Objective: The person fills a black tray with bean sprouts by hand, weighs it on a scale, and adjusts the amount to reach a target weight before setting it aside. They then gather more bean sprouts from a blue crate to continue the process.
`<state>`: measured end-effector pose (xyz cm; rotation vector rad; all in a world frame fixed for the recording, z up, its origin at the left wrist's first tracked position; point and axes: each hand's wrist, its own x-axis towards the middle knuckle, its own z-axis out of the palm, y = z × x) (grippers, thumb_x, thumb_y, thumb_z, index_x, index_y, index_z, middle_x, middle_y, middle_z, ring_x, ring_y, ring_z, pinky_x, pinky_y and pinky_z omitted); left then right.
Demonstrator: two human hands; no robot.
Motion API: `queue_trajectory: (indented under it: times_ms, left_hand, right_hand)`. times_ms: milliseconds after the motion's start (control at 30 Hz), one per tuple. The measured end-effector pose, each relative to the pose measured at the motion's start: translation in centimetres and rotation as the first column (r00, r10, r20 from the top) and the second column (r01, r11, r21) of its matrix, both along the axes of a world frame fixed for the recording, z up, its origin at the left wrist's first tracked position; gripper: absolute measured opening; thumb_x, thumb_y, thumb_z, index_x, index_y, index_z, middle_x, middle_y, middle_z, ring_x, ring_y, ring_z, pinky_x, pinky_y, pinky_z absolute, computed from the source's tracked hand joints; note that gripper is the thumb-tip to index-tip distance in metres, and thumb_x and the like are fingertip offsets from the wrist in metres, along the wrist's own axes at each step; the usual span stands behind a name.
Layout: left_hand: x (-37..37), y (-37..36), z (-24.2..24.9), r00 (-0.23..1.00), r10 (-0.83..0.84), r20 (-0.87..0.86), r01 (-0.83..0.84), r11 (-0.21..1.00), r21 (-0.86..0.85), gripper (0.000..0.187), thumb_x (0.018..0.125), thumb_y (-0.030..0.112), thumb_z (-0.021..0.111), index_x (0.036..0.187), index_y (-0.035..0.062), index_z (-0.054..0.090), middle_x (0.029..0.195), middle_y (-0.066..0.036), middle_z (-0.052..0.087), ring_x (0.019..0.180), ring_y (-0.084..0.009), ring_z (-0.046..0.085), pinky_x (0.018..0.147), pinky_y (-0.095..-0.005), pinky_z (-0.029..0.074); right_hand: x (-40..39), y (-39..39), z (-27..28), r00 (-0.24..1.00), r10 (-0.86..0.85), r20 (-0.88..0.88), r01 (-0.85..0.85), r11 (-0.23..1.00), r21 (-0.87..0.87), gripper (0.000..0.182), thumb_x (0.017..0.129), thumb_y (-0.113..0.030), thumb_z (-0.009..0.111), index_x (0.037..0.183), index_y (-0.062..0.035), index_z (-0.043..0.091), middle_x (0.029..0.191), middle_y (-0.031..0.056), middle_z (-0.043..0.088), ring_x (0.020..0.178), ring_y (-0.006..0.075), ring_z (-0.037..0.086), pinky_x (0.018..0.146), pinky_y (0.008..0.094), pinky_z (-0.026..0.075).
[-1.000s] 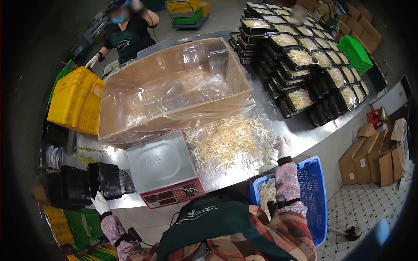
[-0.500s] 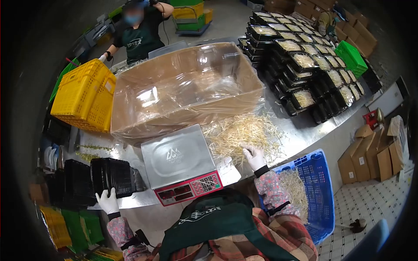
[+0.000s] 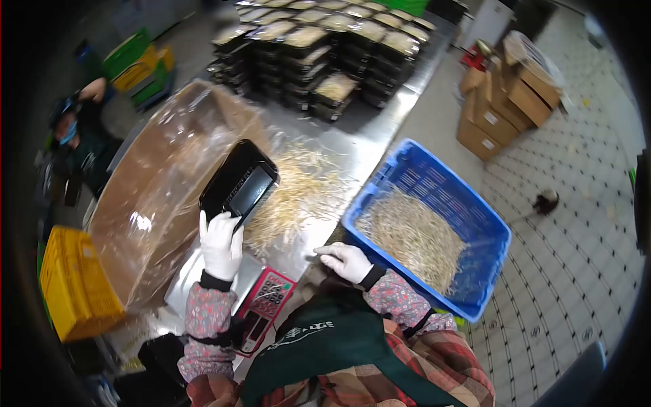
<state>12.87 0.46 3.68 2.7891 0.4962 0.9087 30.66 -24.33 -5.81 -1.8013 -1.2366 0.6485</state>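
Observation:
A black plastic tray (image 3: 239,183) is tilted over the near side of a pile of bean sprouts (image 3: 302,190). My left hand (image 3: 222,247), in a white glove, grips the tray by its near end above the scale. Also gloved in white, my right hand (image 3: 346,262) hovers by the table edge beside the blue crate (image 3: 498,268), its fingers stretched out with nothing in them. Sprouts (image 3: 413,237) cover the bottom of that crate. Partly under my left arm lies the scale, with a red keypad panel (image 3: 268,298) and a metal top (image 3: 249,275).
A big carton lined with clear film (image 3: 163,183) stands left of the sprouts. Stacks of filled black trays (image 3: 332,88) occupy the far end of the table. A yellow crate (image 3: 74,285) is at left, near a co-worker (image 3: 78,149). Cardboard boxes (image 3: 495,112) sit on the floor.
My left hand has gone from the tray stack to above the scale, bringing a black tray. My right hand has left the sprout pile for the crate's side. The view has turned right.

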Motion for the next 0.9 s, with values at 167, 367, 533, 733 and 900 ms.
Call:
queue_trajectory:
  times_ms: [167,367,533,733,900]
  left_hand:
    - [9.0,6.2,-12.8,0.978,-0.022,-0.209,0.036,0.997,0.062,0.025,0.076,0.011,0.07,0.1,0.0119,0.062,0.1,-0.007,0.061,0.112,-0.0295,0.053,0.112,-0.0592,0.019]
    - [14.9,0.5,-6.0,0.972,-0.131,-0.193,0.149,0.985,0.082,0.07,0.071,0.013,0.076,0.135,0.0109,0.048,0.133,-0.01,0.051,0.133,-0.0337,0.039,0.111,-0.0534,0.024]
    - [23.2,-11.2,-5.2,0.802,-0.594,-0.056,0.504,0.725,-0.47,0.065,0.074,0.01,0.076,0.133,0.0029,0.048,0.128,-0.018,0.055,0.121,-0.0328,0.052,0.104,-0.0384,0.04]
    - [32.6,-22.8,-12.7,0.189,-0.756,-0.627,0.501,0.623,-0.6,0.098,0.071,0.034,0.079,0.146,0.0031,0.025,0.144,-0.022,0.039,0.132,-0.0355,0.039,0.108,-0.039,0.036]
    - [36.7,-26.4,-24.4,-0.219,-0.439,-0.871,0.513,0.707,-0.486,0.126,0.057,0.042,0.087,0.151,0.0066,0.01,0.153,-0.022,0.024,0.138,-0.0439,0.026,0.111,-0.0475,0.029]
  right_hand:
    - [0.6,-8.7,0.9,0.995,-0.08,-0.057,0.078,0.996,-0.037,0.029,0.092,-0.023,0.058,0.119,-0.014,0.064,0.085,0.0108,0.06,0.08,0.0286,0.061,0.074,0.0362,0.049]
    - [7.1,-24.2,1.2,0.552,-0.764,-0.335,0.815,0.579,0.025,0.03,0.09,-0.013,0.063,0.12,-0.0055,0.064,0.107,0.0129,0.067,0.1,0.0204,0.063,0.088,0.0302,0.049]
    - [15.2,-31.0,-3.1,0.589,-0.762,0.27,0.806,0.529,-0.265,0.056,0.081,-0.032,0.071,0.129,-0.0074,0.056,0.119,0.0182,0.059,0.112,0.0308,0.057,0.096,0.0385,0.045]
    - [17.6,-25.7,-11.9,0.926,-0.121,0.356,0.36,0.563,-0.744,0.092,0.07,-0.04,0.077,0.143,-0.0084,0.031,0.146,0.0213,0.032,0.132,0.0406,0.036,0.1,0.0517,0.04]
    - [15.1,-22.9,-17.4,0.932,0.066,0.358,0.25,0.599,-0.761,0.06,0.092,-0.023,0.048,0.147,-0.0138,0.026,0.153,0.0141,0.025,0.138,0.041,0.027,0.095,0.0697,0.033]
